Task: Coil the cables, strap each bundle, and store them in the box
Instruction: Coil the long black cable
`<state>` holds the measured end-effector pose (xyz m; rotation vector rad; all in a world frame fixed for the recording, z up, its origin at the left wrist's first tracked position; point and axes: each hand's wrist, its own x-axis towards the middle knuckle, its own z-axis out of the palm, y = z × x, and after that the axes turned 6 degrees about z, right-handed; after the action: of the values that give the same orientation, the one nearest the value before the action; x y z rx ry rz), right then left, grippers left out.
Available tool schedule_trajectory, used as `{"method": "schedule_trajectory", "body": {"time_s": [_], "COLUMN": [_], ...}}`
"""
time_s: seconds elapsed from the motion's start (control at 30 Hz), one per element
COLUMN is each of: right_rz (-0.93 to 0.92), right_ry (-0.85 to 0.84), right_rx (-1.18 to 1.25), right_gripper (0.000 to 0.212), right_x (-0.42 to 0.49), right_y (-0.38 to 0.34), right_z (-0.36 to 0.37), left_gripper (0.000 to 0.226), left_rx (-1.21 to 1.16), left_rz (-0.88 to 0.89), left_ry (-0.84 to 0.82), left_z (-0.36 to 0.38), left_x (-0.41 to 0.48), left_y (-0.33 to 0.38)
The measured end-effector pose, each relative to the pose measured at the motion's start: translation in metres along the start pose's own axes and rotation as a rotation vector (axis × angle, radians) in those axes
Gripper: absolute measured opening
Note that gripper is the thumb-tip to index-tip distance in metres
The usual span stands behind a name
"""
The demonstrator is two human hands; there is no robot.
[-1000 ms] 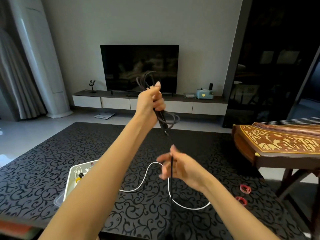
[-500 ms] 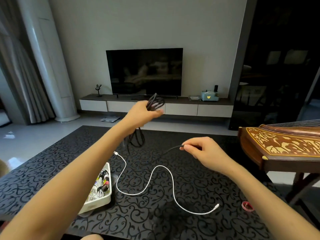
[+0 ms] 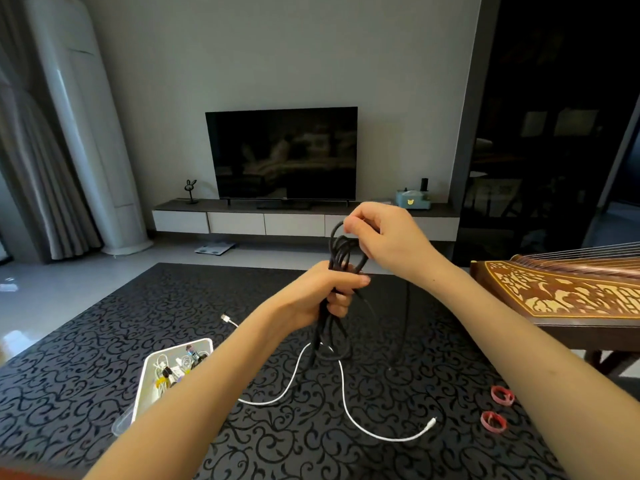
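The left hand (image 3: 320, 297) clenches the black cable (image 3: 336, 254) loops while the right hand (image 3: 382, 237) pinches the top turn; slackening could spill the coil.

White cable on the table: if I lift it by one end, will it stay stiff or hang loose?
Probably floppy: the white cable lies in loose S-curves on the table, so it should dangle. It looks thin, so likely light. Its smooth jacket may slide over the table when pulled.
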<state>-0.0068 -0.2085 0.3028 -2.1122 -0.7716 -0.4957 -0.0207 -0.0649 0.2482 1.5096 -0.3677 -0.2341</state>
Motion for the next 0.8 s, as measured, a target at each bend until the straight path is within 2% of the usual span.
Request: {"method": "schedule_trajectory", "body": {"time_s": [0.1, 0.27, 0.37, 0.5, 0.8], "right_rz": [0.037, 0.169, 0.182, 0.182, 0.285], "right_ry": [-0.023, -0.037, -0.029, 0.007, 0.015], "right_rx": [-0.014, -0.065, -0.119, -0.299, -0.007], "right_gripper": [0.015, 0.008, 0.01, 0.015, 0.016], "right_x": [0.002, -0.001, -0.005, -0.006, -0.004], "right_y": [0.003, 0.023, 0.028, 0.025, 0.024], "right_z": [-0.001, -0.011, -0.009, -0.006, 0.004], "left_gripper": [0.022, 0.026, 0.026, 0.026, 0.023], "left_rx": [-0.089, -0.09, -0.118, -0.168, -0.28], "left_rz": [0.009, 0.031, 0.046, 0.074, 0.148], "left_ry": [0.089, 0.049, 0.01, 0.04, 0.114], "left_z": [0.002, -0.002, 0.0, 0.001, 0.013], "left_x": [0.003, -0.003, -0.006, -0.005, 0.0], "left_y": [-0.004, -0.004, -0.006, -0.007, 0.0]}}
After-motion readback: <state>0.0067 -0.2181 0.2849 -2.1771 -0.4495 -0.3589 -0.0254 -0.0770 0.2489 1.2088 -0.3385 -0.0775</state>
